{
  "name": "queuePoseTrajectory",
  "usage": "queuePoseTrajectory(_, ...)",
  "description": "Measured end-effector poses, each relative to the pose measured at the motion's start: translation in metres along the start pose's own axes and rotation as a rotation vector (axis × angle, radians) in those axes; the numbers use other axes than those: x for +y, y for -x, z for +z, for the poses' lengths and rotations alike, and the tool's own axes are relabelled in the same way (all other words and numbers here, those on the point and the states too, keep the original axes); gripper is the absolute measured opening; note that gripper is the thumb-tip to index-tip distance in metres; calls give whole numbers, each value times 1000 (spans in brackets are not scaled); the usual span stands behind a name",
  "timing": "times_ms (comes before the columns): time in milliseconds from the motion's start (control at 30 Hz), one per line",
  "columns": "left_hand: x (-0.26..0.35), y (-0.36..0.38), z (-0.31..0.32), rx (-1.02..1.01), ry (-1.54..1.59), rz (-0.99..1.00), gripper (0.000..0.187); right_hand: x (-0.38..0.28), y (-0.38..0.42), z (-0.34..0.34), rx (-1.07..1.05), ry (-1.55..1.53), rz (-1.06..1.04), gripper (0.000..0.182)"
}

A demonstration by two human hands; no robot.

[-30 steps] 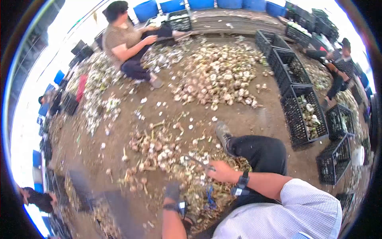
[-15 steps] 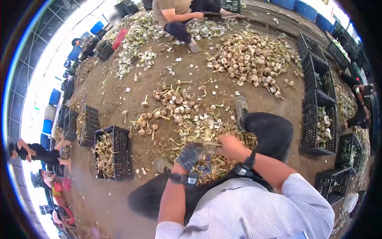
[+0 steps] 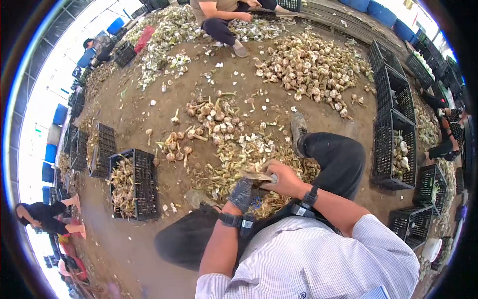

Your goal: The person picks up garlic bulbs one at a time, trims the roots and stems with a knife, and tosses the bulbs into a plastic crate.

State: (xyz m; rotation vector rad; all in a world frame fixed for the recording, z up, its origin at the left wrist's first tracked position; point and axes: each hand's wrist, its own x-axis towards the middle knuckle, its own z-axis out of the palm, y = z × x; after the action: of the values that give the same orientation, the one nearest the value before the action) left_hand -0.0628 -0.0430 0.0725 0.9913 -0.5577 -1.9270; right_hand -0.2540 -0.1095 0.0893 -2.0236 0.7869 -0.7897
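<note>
My left hand (image 3: 242, 195), in a dark grey glove, is curled up between my knees; what it holds, if anything, is hidden. My bare right hand (image 3: 283, 179) is closed close beside it, its fingers on a flat, tan, blade-like piece (image 3: 258, 176) that spans the gap between both hands. A pale bit shows at my right fingertips, too small to name. Beneath the hands lies a litter of garlic stalks and skins (image 3: 231, 167). Just beyond sits a small heap of garlic bulbs (image 3: 216, 119), with several loose bulbs (image 3: 174, 148) to its left.
A black crate (image 3: 144, 187) of trimmed stalks stands at my left. More black crates (image 3: 393, 149) line the right, one holding garlic. A large garlic pile (image 3: 313, 67) lies ahead. A co-worker (image 3: 221, 22) sits at the back; another person (image 3: 47, 214) is at far left.
The flat piece between my hands now shows its broader face. My right hand has shifted slightly left and up. The view has moved a little, and a person at far left stands differently.
</note>
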Motion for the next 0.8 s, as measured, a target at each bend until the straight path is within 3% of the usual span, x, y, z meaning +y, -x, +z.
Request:
queuePoseTrajectory(33,1,1,2,-67,-276,133,27,2,1,-1,-10,59,45,30)
queuePoseTrajectory(133,9,6,0,-38,64,-85,38,7,-1,5,-68,-295,528,31)
queuePoseTrajectory(167,1,9,1,159,-137,25,59,9,-2,5,-45,-350,525,32)
queuePoseTrajectory(233,-11,-3,-12,251,-891,411,75,14,-5,7,0,-461,526,36)
queuePoseTrajectory(300,-24,-10,-20,337,-1336,457,92,-7,-11,-4,-50,-455,622,39)
queuePoseTrajectory(400,-14,-6,-8,299,-1025,384,77,-11,-19,-5,-180,-380,691,39)
queuePoseTrajectory(433,-9,-1,-2,310,-1010,405,71,-30,-26,-10,-129,-473,678,37)
queuePoseTrajectory(533,-19,-2,-9,320,-753,315,65,-12,-20,-3,-101,-207,432,35)
queuePoseTrajectory(567,-21,-3,-11,293,-627,294,61,-18,-18,-9,-168,-183,521,32)
queuePoseTrajectory(633,-23,-5,-15,238,-374,251,52,-17,-10,-11,-183,-36,410,29)
queuePoseTrajectory(800,-20,2,-13,226,-930,263,31,-15,-1,-5,-135,189,195,23)
